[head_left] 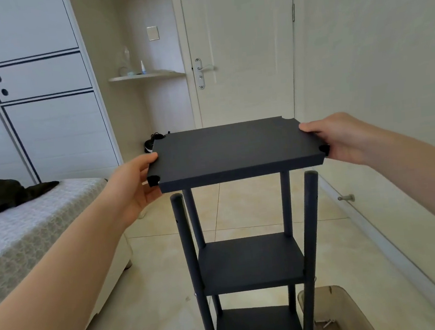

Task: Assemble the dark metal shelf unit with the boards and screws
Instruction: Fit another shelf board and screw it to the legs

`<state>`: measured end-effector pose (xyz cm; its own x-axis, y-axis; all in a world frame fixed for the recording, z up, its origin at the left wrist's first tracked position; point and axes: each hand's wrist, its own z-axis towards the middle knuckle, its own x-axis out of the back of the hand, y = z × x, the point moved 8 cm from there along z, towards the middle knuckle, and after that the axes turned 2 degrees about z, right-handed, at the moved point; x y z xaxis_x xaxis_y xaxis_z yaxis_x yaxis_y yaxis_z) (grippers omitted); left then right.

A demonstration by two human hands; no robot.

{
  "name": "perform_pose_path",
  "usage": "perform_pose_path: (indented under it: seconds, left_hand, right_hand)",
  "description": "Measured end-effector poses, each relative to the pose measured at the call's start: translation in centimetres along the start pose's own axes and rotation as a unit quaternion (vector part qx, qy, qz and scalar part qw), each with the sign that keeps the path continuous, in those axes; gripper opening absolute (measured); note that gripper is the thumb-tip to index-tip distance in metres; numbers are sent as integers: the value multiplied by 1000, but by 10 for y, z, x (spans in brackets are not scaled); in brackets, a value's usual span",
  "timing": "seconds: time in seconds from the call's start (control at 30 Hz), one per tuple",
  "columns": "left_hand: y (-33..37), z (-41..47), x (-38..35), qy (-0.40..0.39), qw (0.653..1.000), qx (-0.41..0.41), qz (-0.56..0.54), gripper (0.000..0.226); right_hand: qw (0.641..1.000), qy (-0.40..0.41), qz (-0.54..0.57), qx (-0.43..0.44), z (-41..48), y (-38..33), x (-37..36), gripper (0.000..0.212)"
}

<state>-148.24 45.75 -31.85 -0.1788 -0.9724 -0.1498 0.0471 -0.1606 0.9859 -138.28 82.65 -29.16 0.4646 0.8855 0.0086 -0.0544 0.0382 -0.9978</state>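
I hold the top board (236, 147) with left hand (133, 189) and right hand (341, 139), fingers curled on its edges, just above the posts (180, 221); two lower boards (249, 261) sit in place, maybe screwed

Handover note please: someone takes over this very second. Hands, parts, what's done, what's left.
Left hand: grips the left short edge of the flat dark rectangular board, thumb on top.
Right hand: grips the right short edge the same way.
The board is held level above the tops of the front two of the four dark round metal posts, not yet seated.
Done: middle dark board and lower dark board sit between the posts.
Left: lower the held board so its corner notches meet the posts, then probably fix it with the screws in the clear plastic tray on the floor.
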Motion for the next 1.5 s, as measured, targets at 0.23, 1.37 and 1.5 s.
perform_pose_path:
  seconds: [0.23, 1.37, 1.5]
  left_hand:
    - [-24, 37, -14, 6, 999, 28, -31, 20]
    - [-83, 45, -22, -40, 995, 55, -70, 31]
    - [-85, 46, -21, -40, 996, 58, -54, 25]
  right_hand:
    - [998, 17, 44, -38, 38, 26, -3, 21]
    - [993, 52, 79, -76, 58, 97, 3, 27]
    - [992, 52, 86, -80, 56, 99, 4, 26]
